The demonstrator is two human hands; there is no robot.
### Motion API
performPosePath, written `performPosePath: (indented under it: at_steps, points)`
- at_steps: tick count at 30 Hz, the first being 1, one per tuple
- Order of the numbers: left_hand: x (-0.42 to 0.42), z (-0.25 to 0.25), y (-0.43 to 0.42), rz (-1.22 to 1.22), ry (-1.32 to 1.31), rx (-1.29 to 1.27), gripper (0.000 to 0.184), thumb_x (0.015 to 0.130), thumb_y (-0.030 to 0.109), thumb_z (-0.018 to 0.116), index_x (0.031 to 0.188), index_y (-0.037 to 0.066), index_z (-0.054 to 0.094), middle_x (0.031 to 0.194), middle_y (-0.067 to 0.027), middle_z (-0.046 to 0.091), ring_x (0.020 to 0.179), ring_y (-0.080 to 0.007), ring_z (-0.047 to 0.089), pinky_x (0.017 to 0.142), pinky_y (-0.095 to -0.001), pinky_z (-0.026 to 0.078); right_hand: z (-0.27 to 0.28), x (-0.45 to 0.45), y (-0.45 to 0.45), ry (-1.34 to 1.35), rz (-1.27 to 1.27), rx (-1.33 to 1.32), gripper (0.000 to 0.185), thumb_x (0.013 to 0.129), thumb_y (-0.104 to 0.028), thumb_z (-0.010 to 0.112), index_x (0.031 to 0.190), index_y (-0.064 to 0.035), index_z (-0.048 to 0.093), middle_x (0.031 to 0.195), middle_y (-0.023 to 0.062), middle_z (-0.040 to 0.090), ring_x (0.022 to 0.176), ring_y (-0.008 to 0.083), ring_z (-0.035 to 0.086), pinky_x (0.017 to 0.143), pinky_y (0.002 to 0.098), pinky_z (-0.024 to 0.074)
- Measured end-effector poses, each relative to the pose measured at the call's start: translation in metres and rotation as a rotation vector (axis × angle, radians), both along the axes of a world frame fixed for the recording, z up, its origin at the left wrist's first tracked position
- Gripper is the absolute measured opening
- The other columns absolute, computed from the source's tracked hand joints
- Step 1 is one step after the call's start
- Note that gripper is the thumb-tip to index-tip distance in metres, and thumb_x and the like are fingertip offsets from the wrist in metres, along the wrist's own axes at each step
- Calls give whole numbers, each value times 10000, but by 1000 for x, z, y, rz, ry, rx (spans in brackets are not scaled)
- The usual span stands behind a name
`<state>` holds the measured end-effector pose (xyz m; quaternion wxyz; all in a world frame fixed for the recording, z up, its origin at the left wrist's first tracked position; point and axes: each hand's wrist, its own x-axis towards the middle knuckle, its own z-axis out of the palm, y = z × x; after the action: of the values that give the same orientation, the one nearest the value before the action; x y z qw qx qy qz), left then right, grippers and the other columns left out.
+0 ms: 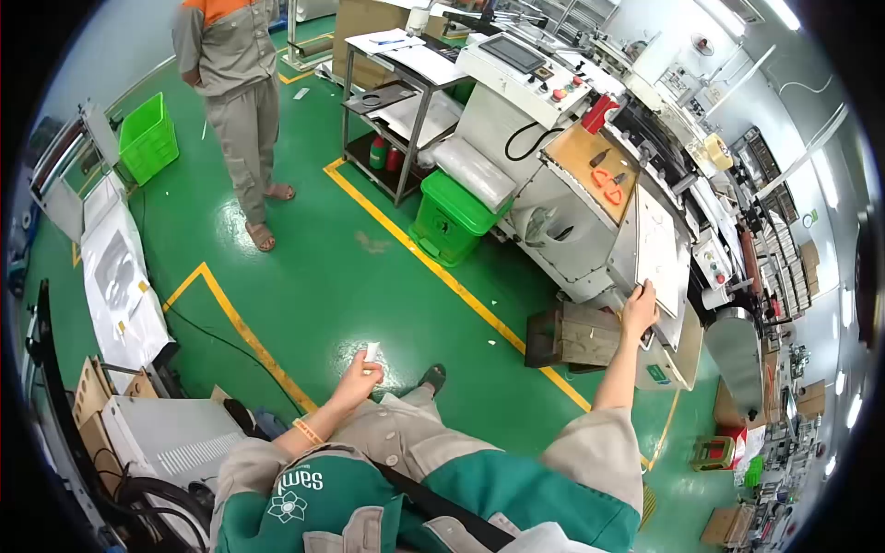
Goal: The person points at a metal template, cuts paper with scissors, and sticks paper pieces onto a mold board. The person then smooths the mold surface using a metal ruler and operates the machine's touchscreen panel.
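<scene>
My left hand [356,381] is closed in front of my body, with a small white piece [372,351] pinched between thumb and fingers. What the piece is, I cannot make out. Stretched out to the right, my right hand [639,310] grips the near edge of a white board [656,251] on the machine's side. Its fingertips lie on top of the board, and the thumb is partly hidden. Orange-handled scissors [607,184] lie on a brown panel [579,158] just beyond the board.
A person in grey workwear [241,111] stands ahead to the left. A green lidded bin [452,221] and a wooden box [590,334] stand beside the machine [525,78]. At left are a green crate [147,138] and a grey cabinet [175,438]. Yellow lines mark the green floor.
</scene>
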<state>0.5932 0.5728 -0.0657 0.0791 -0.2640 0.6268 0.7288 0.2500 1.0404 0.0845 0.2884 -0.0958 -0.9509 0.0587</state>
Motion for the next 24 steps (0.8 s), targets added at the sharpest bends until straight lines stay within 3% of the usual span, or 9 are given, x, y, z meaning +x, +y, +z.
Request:
performPosePath:
  at_steps: [1, 6, 10, 16, 19, 21, 24]
  points:
    - [-3, 18, -3, -23, 5, -13, 650, 837, 109, 577, 1387, -31, 261, 1102, -144, 578, 899, -180, 615, 766, -304, 500, 0, 5, -8, 23, -8, 25, 379, 966, -287, 409, 1285, -102, 496, 1328, 83, 520, 1251, 236, 456, 1002, 502, 315]
    - [-38, 14, 0, -30, 132, 73, 652, 854, 118, 571, 1393, -41, 241, 1098, -148, 592, 893, -190, 624, 750, -297, 502, 3, 6, -20, 15, -93, 63, 370, 962, -258, 406, 1280, -94, 502, 1347, 62, 509, 1279, 210, 431, 996, 469, 336]
    - [-52, 35, 13, -76, 130, 54, 612, 846, 142, 581, 1362, -34, 303, 1022, -126, 622, 849, -163, 615, 767, -295, 496, 4, 9, -25, 65, -75, 91, 349, 948, -233, 433, 1251, -85, 522, 1306, 77, 536, 1237, 217, 468, 974, 452, 350]
    - [-73, -1, 31, -217, 85, 34, 577, 859, 149, 571, 1340, -52, 323, 1019, -131, 628, 851, -178, 628, 754, -297, 504, -6, -3, -11, 190, -65, 222, 305, 886, -205, 498, 1167, -116, 572, 1187, 61, 570, 1130, 221, 517, 922, 444, 367]
    - [-77, 14, 50, -246, 96, 69, 612, 853, 139, 572, 1356, -72, 295, 996, -135, 629, 841, -177, 627, 766, -305, 511, 17, -5, -9, -14, -93, 290, 302, 878, -230, 498, 1158, -161, 587, 1127, 52, 564, 1069, 248, 519, 893, 467, 363]
    - [-86, 17, 61, -278, 118, 74, 632, 850, 139, 573, 1367, -76, 281, 989, -137, 630, 838, -175, 627, 765, -302, 509, 22, -23, 12, -43, -13, 226, 307, 878, -267, 500, 1160, -220, 613, 1103, 55, 544, 1027, 260, 508, 871, 483, 363]
    - [-107, 20, 81, -271, 109, -6, 657, 846, 134, 576, 1377, -86, 259, 990, -139, 630, 840, -173, 624, 752, -289, 500, 16, -43, 30, 30, 160, 175, 298, 889, -260, 498, 1142, -180, 633, 1117, 57, 553, 1045, 272, 505, 890, 491, 366]
